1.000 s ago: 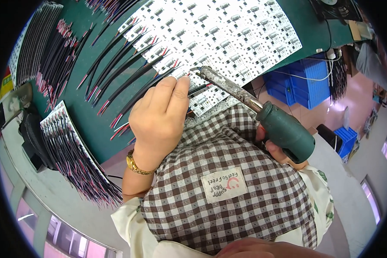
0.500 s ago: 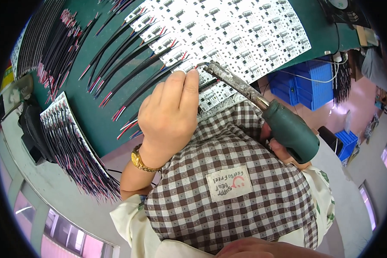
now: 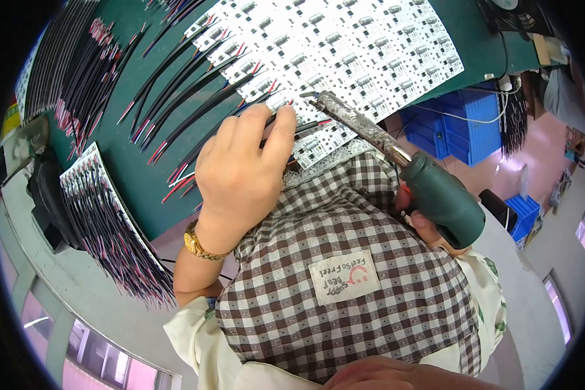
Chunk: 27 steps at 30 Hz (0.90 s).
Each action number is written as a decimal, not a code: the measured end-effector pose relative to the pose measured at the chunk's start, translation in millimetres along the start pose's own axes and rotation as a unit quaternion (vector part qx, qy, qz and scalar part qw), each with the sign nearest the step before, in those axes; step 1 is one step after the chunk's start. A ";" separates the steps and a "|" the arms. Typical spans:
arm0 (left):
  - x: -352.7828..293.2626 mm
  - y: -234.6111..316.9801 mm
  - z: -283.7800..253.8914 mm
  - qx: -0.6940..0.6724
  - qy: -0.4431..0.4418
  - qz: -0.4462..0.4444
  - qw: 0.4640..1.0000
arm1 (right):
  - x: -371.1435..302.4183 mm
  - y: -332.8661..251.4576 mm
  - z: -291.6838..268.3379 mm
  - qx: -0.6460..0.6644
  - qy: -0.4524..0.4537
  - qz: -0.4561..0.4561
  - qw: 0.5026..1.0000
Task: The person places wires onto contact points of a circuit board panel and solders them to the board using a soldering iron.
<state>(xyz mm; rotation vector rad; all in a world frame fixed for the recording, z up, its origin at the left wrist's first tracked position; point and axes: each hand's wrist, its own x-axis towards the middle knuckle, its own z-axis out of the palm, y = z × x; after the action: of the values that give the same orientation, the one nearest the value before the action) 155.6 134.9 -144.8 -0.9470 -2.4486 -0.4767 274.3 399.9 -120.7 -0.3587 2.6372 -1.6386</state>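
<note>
My left hand (image 3: 240, 172), with a gold watch at its wrist, is over the near edge of a white sheet of circuit boards (image 3: 364, 58). Its thumb and forefinger are spread apart, and a black cable (image 3: 311, 125) with a red wire end passes under them. Black cables (image 3: 195, 107) with stripped red, white and blue ends reach leftward from the boards. My right hand (image 3: 428, 229), partly hidden, grips the green handle of a soldering iron (image 3: 442, 198). The iron's crusted barrel points up and left, its bent tip just right of my left fingertips.
Bundles of cables (image 3: 94, 81) lie at the far left of the green table (image 3: 149, 195). Another wired board panel (image 3: 114, 221) overhangs the left edge. Blue crates (image 3: 468, 130) stand right of the table, and a dark fan-like device (image 3: 517, 16) is at far right.
My left fingers have parted and the hand has shifted slightly left. The iron has stayed nearly in place, while its tip and the nearest wire end now sit a little apart.
</note>
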 end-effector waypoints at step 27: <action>12.9 -20.8 5.0 -0.141 0.011 0.062 0.988 | -19.0 13.7 -1.5 0.034 -0.009 0.051 0.998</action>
<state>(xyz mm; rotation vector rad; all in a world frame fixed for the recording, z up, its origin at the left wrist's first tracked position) 131.2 129.5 -145.1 -1.1934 -2.3236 -0.7987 290.0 410.9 -134.2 -0.2311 2.5346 -1.6800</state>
